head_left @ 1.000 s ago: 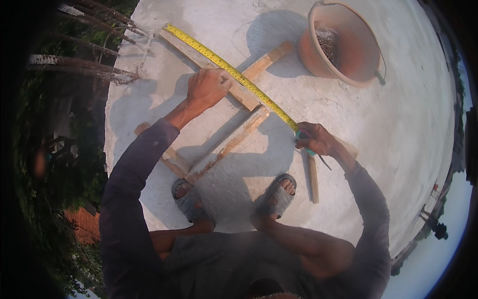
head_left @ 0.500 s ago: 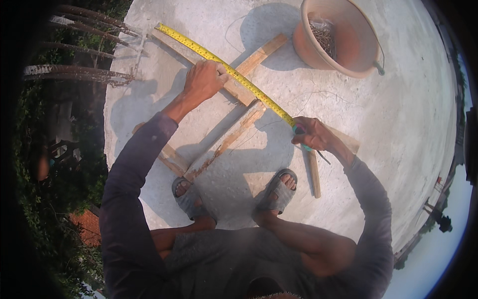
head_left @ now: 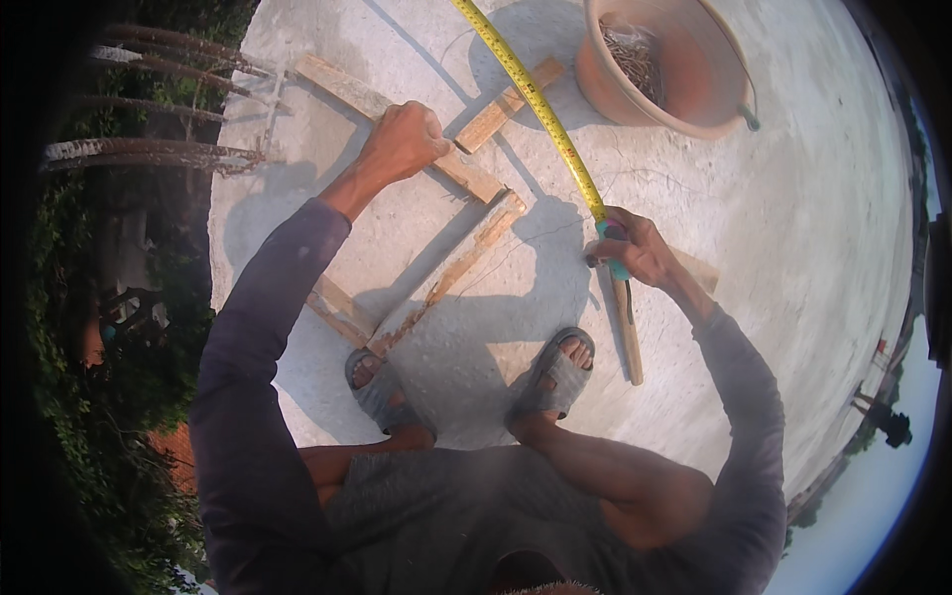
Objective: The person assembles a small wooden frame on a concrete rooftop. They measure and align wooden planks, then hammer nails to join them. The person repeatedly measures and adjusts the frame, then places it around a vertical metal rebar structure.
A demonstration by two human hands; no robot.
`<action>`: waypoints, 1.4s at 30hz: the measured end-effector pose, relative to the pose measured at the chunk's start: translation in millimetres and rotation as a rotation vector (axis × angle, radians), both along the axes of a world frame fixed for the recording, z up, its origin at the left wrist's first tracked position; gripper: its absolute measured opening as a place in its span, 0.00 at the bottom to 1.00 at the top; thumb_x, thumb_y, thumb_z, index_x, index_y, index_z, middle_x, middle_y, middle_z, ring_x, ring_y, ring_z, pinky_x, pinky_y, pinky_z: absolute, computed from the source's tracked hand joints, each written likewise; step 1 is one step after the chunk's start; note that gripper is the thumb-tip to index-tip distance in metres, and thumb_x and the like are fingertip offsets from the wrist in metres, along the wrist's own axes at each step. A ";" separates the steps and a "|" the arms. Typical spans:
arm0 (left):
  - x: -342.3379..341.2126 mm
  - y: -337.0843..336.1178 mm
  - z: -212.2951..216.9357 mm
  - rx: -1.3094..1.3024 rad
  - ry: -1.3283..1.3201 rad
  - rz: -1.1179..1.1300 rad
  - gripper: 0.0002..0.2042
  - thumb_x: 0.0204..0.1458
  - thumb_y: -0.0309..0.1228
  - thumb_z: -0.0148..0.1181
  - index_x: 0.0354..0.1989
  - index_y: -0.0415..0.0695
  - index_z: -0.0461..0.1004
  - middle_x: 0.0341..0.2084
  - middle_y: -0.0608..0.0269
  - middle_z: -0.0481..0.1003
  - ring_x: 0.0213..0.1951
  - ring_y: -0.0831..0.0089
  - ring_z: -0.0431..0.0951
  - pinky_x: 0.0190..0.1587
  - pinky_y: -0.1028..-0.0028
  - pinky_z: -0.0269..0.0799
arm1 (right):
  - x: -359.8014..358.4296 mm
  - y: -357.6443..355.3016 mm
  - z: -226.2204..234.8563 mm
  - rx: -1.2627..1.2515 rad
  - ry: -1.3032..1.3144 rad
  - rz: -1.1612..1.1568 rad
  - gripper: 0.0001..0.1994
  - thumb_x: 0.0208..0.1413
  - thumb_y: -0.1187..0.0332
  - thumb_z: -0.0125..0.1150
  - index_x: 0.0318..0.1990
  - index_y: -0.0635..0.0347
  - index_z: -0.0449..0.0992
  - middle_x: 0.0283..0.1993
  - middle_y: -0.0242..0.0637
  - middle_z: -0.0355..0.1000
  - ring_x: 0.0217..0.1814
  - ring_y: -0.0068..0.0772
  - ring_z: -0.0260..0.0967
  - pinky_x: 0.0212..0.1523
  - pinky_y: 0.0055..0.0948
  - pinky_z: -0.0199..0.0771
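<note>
Concrete slab (head_left: 793, 248), pale and round, fills most of my view from the head camera, and I see the person squatting on it with both feet in grey sandals (head_left: 555, 377).

The left hand (head_left: 402, 139) is closed into a fist on the upper wooden slat (head_left: 382, 104), which lies across the slab from upper left to the middle. I cannot tell if the fingers grip the slat or only press on it.

The right hand (head_left: 635, 248) is closed around the teal case of the tape measure (head_left: 531, 99). The yellow blade goes out from this hand up and to the left, over the end of a short slat (head_left: 511, 104), and leaves the picture at the top edge. The blade looks raised a little above the slab, because its shadow lies beside it.

A longer slat (head_left: 451, 273) lies diagonally between the two hands, down to the left foot. Another thin piece of wood (head_left: 628, 332) lies just under the right hand, beside the right foot.

A terracotta-coloured basin (head_left: 694, 99) stands at the top, with dark small things inside; I cannot tell what they are.
</note>
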State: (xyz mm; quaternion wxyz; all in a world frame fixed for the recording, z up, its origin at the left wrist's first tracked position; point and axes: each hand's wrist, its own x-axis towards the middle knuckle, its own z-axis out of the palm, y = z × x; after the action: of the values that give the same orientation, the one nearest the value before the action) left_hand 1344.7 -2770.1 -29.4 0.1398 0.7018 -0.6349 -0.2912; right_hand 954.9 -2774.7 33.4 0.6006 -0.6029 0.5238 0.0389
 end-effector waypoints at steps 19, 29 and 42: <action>12.2 -10.8 14.3 0.111 0.162 -0.102 0.10 0.45 0.31 0.68 0.25 0.34 0.82 0.20 0.55 0.80 0.22 0.68 0.80 0.29 0.69 0.75 | -1.7 2.7 6.6 0.013 0.027 -0.006 0.34 0.46 0.63 0.72 0.62 0.70 0.74 0.37 0.39 0.78 0.44 0.33 0.75 0.50 0.32 0.72; 7.1 -9.3 18.3 0.181 0.149 -0.028 0.12 0.48 0.33 0.71 0.27 0.34 0.82 0.22 0.56 0.80 0.21 0.69 0.80 0.26 0.70 0.74 | -17.0 5.6 -3.5 -0.003 0.095 0.070 0.33 0.46 0.62 0.72 0.61 0.68 0.76 0.48 0.46 0.78 0.52 0.39 0.74 0.58 0.37 0.71; 11.1 11.2 -3.4 -0.124 0.007 -0.126 0.14 0.46 0.34 0.69 0.36 0.36 0.82 0.29 0.47 0.81 0.32 0.61 0.82 0.38 0.65 0.77 | -58.8 68.7 -0.9 0.032 0.093 0.050 0.45 0.49 0.65 0.71 0.76 0.56 0.57 0.62 0.52 0.73 0.65 0.46 0.71 0.65 0.42 0.70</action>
State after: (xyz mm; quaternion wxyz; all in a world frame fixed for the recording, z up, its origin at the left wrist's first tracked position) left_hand 1355.8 -2758.9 -32.8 0.1667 0.6493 -0.6942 -0.2621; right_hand 896.1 -2706.0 32.5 0.5839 -0.6038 0.5351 0.0902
